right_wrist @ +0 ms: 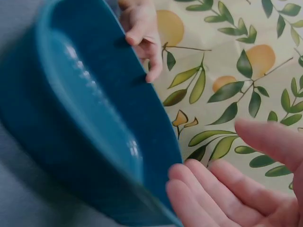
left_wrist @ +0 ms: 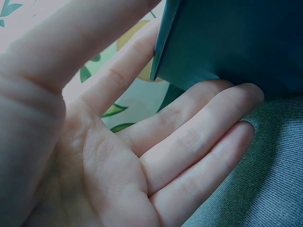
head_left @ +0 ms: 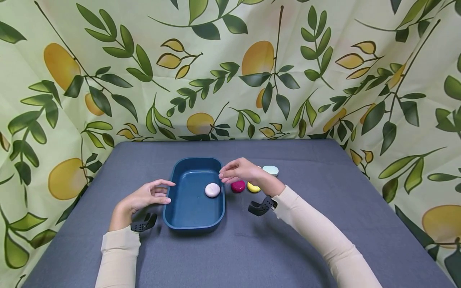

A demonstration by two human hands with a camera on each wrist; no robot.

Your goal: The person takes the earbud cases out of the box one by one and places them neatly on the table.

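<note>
A deep blue rectangular tray [head_left: 194,229] stands on the table, with a smooth, pale pink round piece [head_left: 212,190] lying inside toward its right wall. My left hand [head_left: 148,195] is at the left side; its thumb and index fingertips rest on the rim, and the other fingers lie along the outer wall in the left wrist view. Over the opposite rim hovers my right hand [head_left: 242,171], fingers relaxed and nothing held, as its palm [right_wrist: 236,198] shows. Beside and partly behind that hand lie a magenta piece [head_left: 237,186], a yellow piece [head_left: 253,187] and a pale mint oval piece [head_left: 271,171].
A grey cloth [head_left: 288,256] covers the table. Leaf-and-fruit patterned fabric [head_left: 230,80] hangs behind it and along both sides. Another light piece [head_left: 258,167] is mostly hidden by the right hand. Each wrist wears a black camera mount [head_left: 261,207].
</note>
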